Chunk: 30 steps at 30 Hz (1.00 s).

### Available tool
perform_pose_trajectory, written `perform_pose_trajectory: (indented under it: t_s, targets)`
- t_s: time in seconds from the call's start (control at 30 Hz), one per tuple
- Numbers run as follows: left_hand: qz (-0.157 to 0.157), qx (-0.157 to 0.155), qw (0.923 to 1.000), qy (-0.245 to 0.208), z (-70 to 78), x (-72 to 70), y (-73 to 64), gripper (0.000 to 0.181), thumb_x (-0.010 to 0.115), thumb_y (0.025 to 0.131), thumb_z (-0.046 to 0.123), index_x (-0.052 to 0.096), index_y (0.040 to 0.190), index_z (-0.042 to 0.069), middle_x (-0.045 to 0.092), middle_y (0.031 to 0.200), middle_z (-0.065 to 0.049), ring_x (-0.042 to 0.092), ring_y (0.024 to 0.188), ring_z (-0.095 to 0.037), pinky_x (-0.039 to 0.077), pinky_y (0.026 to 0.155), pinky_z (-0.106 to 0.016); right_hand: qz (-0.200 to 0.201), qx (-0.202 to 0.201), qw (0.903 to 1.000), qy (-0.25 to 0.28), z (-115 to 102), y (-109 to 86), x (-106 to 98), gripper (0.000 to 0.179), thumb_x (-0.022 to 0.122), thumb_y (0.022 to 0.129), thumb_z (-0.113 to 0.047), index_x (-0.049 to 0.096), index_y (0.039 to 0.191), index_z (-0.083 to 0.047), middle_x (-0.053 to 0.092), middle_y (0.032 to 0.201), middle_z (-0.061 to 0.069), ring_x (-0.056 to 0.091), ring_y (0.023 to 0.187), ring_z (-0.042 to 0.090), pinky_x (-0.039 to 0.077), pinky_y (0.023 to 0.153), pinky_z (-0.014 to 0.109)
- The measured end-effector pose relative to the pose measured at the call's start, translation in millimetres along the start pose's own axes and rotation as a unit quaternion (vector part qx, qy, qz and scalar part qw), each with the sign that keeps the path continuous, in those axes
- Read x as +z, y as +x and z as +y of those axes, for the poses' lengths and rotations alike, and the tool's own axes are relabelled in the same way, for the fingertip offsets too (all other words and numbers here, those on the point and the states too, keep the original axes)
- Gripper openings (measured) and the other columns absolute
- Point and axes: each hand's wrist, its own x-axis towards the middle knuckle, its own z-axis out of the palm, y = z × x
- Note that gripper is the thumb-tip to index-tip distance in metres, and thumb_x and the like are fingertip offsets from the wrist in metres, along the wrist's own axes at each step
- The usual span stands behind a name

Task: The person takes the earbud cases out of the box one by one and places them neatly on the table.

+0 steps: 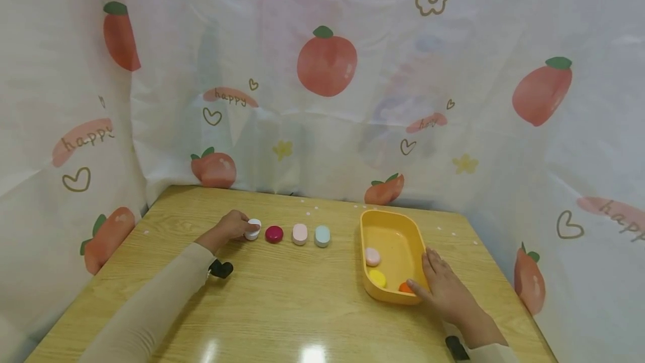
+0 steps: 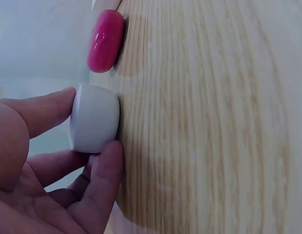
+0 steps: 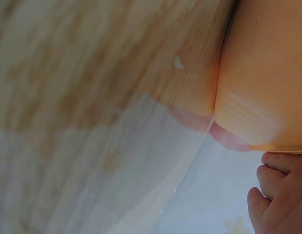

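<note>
My left hand pinches a small white round piece between thumb and fingers, at the left end of a row on the table. In the left wrist view, its side stands close against the wood. Beside it lies a glossy crimson round piece, then a pale pink oval piece and a pale blue oval piece. My right hand rests along the right side of a yellow tray, fingers extended and thumb over its rim. Inside the tray are a light pink piece, a yellow piece and an orange piece.
A wood-grain table carries everything, with small white flecks near its back edge. White curtains printed with fruit, hearts and flowers hang behind it and at both sides. Black straps sit at both wrists.
</note>
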Motion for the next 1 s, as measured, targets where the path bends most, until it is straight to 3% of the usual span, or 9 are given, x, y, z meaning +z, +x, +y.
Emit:
perform_pose_trajectory:
  t_s: [0.2,0.47,0.7,0.87,1.0]
  targets:
    - [-0.003,0.004,1.0,0.006,-2.9,-0.1,-0.6,0.038,0.071,0.09,0.02,0.062,0.109,-0.012,0.064,0.095,-0.016,0.063,0.076,-0.021,0.055,0.061,-0.029,0.002,-0.003,1.0,0.001,-1.0,-1.3,1.0,0.086,0.048,0.099,-0.053,0.024,0.145,0.016,0.013,0.155,0.031,0.013,0.141,0.047,0.016,0.111,0.06]
    - [0.007,0.018,0.9998,0.001,-3.9,-0.1,-1.3,0.036,0.071,0.09,0.021,0.064,0.107,-0.01,0.065,0.097,-0.015,0.064,0.075,-0.02,0.056,0.061,-0.029,0.001,-0.001,1.0,0.004,0.1,-1.5,1.5,0.087,0.048,0.099,-0.053,0.023,0.145,0.015,0.01,0.156,0.03,0.011,0.142,0.047,0.016,0.111,0.06]
    - [0.01,0.016,0.9998,0.005,-3.1,-1.9,-2.2,0.045,0.066,0.094,0.026,0.06,0.116,-0.013,0.065,0.099,-0.018,0.062,0.07,-0.019,0.054,0.058,-0.028,-0.001,0.0,1.0,0.003,-0.1,-0.1,1.4,0.086,0.048,0.099,-0.052,0.022,0.146,0.015,0.011,0.155,0.03,0.011,0.142,0.047,0.015,0.112,0.06]
    - [0.017,0.0,0.9998,-0.005,-0.1,-8.9,-2.6,0.044,0.064,0.094,0.028,0.061,0.118,-0.009,0.063,0.101,-0.015,0.061,0.07,-0.019,0.053,0.059,-0.028,-0.003,0.002,0.9999,0.01,-0.6,0.0,0.7,0.086,0.048,0.099,-0.052,0.021,0.146,0.015,0.01,0.156,0.03,0.01,0.142,0.046,0.014,0.112,0.06]
    - [0.031,0.009,0.9993,-0.017,4.9,-14.6,-1.9,0.039,0.063,0.095,0.027,0.064,0.117,-0.005,0.062,0.104,-0.014,0.059,0.075,-0.02,0.054,0.062,-0.029,-0.008,0.004,0.9999,0.013,0.3,-0.2,1.0,0.086,0.048,0.099,-0.051,0.02,0.146,0.015,0.009,0.156,0.03,0.009,0.142,0.046,0.015,0.111,0.061]
